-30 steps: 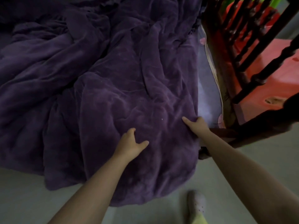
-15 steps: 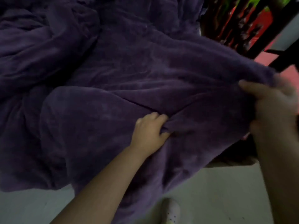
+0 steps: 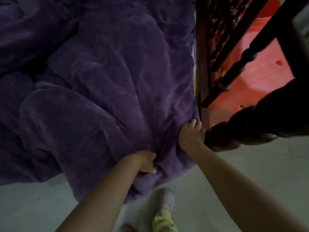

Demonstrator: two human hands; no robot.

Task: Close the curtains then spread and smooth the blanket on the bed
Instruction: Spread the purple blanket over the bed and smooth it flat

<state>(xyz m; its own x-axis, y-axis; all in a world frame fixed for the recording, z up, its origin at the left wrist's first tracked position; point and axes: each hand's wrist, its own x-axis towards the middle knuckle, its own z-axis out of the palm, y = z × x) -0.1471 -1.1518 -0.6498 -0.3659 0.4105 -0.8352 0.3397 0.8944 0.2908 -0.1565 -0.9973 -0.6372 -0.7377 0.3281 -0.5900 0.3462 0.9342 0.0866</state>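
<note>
A dark purple fleece blanket [image 3: 108,77] covers the bed in thick folds and hangs over its near edge toward the floor. My left hand [image 3: 147,162] grips a bunch of the blanket where it drops over the bed's edge. My right hand [image 3: 190,134] holds the blanket's right corner, fingers curled into the cloth, right beside the dark wooden bedpost [image 3: 237,133]. The blanket lies crumpled and heaped at the left and far side. No curtains are in view.
A dark carved wooden bed end [image 3: 222,52] with turned spindles rises along the right. Behind it stands something red [image 3: 260,71]. Pale floor [image 3: 33,203] runs along the bottom, with my white shoe [image 3: 165,200] and yellow-green trouser leg beside the bed.
Both hands lifted the blanket's right corner up and have now brought it down to the bed's corner by the post. The strip of pale sheet at the right is now covered.
</note>
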